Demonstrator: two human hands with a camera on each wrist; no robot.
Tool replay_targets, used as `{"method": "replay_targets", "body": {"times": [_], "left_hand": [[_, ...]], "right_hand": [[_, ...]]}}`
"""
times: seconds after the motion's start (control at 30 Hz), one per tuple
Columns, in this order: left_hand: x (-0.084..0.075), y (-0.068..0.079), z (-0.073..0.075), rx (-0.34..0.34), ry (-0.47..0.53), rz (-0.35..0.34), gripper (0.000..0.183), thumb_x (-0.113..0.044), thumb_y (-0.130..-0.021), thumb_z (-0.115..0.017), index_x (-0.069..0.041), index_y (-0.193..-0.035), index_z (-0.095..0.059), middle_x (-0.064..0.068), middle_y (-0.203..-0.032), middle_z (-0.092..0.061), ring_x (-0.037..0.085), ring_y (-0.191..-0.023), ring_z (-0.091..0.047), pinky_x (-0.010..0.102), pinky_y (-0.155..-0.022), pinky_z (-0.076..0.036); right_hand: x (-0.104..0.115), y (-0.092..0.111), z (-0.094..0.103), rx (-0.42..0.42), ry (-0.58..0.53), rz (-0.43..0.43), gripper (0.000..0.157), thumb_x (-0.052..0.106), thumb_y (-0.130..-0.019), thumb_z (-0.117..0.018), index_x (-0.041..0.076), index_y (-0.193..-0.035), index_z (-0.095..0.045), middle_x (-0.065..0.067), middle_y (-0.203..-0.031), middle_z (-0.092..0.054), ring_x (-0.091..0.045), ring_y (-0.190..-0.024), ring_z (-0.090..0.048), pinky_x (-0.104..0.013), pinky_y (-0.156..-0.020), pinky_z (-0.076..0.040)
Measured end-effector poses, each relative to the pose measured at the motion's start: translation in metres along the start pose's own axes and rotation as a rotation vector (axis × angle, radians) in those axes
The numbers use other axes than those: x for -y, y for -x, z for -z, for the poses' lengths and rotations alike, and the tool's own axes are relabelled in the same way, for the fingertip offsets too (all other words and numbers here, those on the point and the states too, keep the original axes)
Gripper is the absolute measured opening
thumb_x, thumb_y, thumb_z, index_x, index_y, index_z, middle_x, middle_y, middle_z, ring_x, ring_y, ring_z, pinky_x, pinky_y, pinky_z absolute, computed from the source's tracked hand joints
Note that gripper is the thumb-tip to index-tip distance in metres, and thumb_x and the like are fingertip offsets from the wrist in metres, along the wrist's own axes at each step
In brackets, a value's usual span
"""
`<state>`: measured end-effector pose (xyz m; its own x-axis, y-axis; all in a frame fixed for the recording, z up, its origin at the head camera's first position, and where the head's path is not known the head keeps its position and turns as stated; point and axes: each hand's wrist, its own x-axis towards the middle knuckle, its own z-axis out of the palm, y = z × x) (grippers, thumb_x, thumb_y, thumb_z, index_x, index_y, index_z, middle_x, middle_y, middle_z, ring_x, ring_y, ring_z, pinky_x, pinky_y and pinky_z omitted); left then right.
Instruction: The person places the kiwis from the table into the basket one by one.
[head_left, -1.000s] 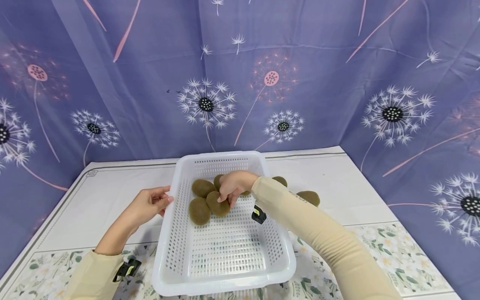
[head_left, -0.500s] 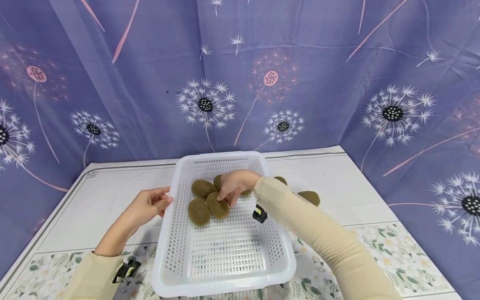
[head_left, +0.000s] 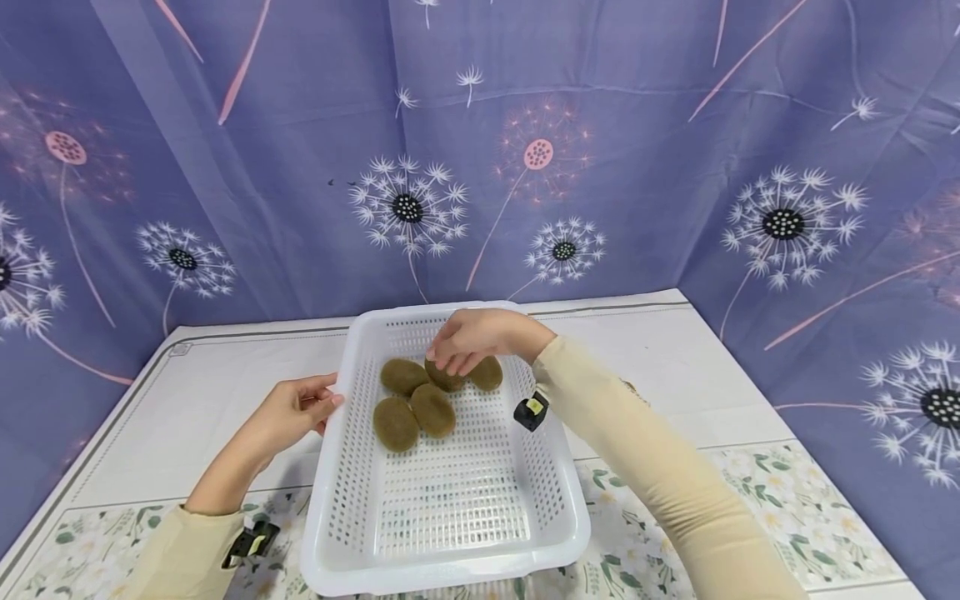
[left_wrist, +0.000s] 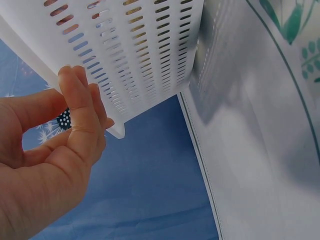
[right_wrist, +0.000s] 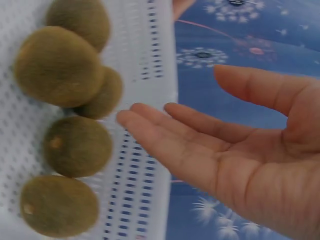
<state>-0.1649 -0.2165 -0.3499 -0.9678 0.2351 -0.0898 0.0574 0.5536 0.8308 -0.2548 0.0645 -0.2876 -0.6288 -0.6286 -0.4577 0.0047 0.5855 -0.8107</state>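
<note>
A white perforated plastic basket (head_left: 450,562) stands on the table with several brown kiwis inside. Two of them, a front-left kiwi (head_left: 396,423) and the kiwi beside it (head_left: 432,410), lie side by side; others sit just behind. My right hand (head_left: 472,340) is raised over the rear kiwis, holding nothing. In the right wrist view its fingers are extended and the thumb stands apart, clear of the kiwis (right_wrist: 77,146). At the basket's left side, my left hand (head_left: 291,412) pinches the rim between thumb and fingers, as the left wrist view also shows.
A white table mat (head_left: 247,358) with a flowered front strip (head_left: 772,500) lies under the basket. Behind and at both sides hangs a purple dandelion-print curtain (head_left: 300,167). My right sleeve (head_left: 637,450) covers part of the table right of the basket.
My right hand has let go of a kiwi and risen up and back, leaving it beside the front-left one. The right arm now hides the kiwis right of the basket. The left hand stays put.
</note>
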Motion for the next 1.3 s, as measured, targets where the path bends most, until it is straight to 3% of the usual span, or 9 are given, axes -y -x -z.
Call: {"method": "replay_targets", "body": {"times": [0.27, 0.47, 0.63, 0.8, 0.97, 1.17, 1.3], "left_hand": [[-0.001, -0.001, -0.002, 0.001, 0.002, 0.006, 0.055, -0.013, -0.099, -0.055, 0.012, -0.143, -0.034, 0.012, -0.096, -0.062, 0.018, -0.069, -0.063, 0.03, -0.072, -0.052], [-0.001, -0.002, -0.002, 0.0, 0.016, 0.002, 0.054, -0.013, -0.099, -0.055, 0.013, -0.142, -0.034, 0.012, -0.096, -0.062, 0.018, -0.069, -0.063, 0.029, -0.071, -0.052], [-0.002, -0.002, -0.001, -0.001, 0.002, 0.011, 0.055, -0.014, -0.099, -0.055, 0.011, -0.143, -0.035, 0.012, -0.096, -0.062, 0.018, -0.07, -0.063, 0.03, -0.072, -0.052], [-0.001, -0.001, 0.0, -0.003, -0.003, 0.015, 0.055, -0.014, -0.099, -0.055, 0.011, -0.143, -0.034, 0.012, -0.096, -0.062, 0.019, -0.071, -0.063, 0.03, -0.072, -0.052], [0.0, 0.0, 0.001, -0.004, 0.001, 0.014, 0.055, -0.013, -0.099, -0.055, 0.011, -0.143, -0.034, 0.013, -0.097, -0.062, 0.02, -0.071, -0.063, 0.03, -0.073, -0.052], [0.001, 0.0, 0.001, -0.003, 0.006, 0.011, 0.054, -0.012, -0.099, -0.055, 0.011, -0.143, -0.035, 0.013, -0.097, -0.062, 0.02, -0.07, -0.064, 0.029, -0.073, -0.052], [0.002, 0.0, 0.0, 0.001, 0.015, 0.005, 0.055, -0.012, -0.099, -0.055, 0.013, -0.142, -0.034, 0.013, -0.097, -0.062, 0.019, -0.07, -0.064, 0.028, -0.07, -0.053]], "right_hand": [[0.006, 0.034, 0.026, -0.104, -0.064, 0.21, 0.038, 0.007, -0.098, -0.051, -0.003, -0.135, -0.051, -0.02, -0.129, -0.057, -0.032, -0.119, -0.055, -0.036, -0.099, -0.046], [-0.005, 0.059, 0.048, -0.22, -0.182, 0.302, 0.038, 0.004, -0.099, -0.051, -0.006, -0.135, -0.05, -0.022, -0.129, -0.057, -0.032, -0.121, -0.055, -0.035, -0.098, -0.046], [-0.021, 0.074, 0.063, -0.325, -0.274, 0.307, 0.036, 0.003, -0.1, -0.049, -0.009, -0.134, -0.049, -0.025, -0.13, -0.055, -0.033, -0.119, -0.056, -0.04, -0.1, -0.044], [-0.044, 0.082, 0.076, -0.386, -0.332, 0.277, 0.037, 0.006, -0.101, -0.049, -0.01, -0.134, -0.048, -0.017, -0.121, -0.062, -0.024, -0.111, -0.062, -0.035, -0.097, -0.047], [-0.069, 0.089, 0.085, -0.402, -0.385, 0.264, 0.039, 0.004, -0.101, -0.048, -0.012, -0.136, -0.043, -0.011, -0.116, -0.064, -0.021, -0.111, -0.062, -0.033, -0.097, -0.047], [-0.099, 0.099, 0.091, -0.43, -0.374, 0.214, 0.043, 0.005, -0.101, -0.048, -0.014, -0.138, -0.039, -0.019, -0.127, -0.058, -0.024, -0.115, -0.06, -0.037, -0.101, -0.043], [-0.118, 0.104, 0.093, -0.422, -0.368, 0.205, 0.045, 0.004, -0.1, -0.048, -0.017, -0.138, -0.036, -0.021, -0.129, -0.056, -0.018, -0.109, -0.063, -0.034, -0.098, -0.046]]}}
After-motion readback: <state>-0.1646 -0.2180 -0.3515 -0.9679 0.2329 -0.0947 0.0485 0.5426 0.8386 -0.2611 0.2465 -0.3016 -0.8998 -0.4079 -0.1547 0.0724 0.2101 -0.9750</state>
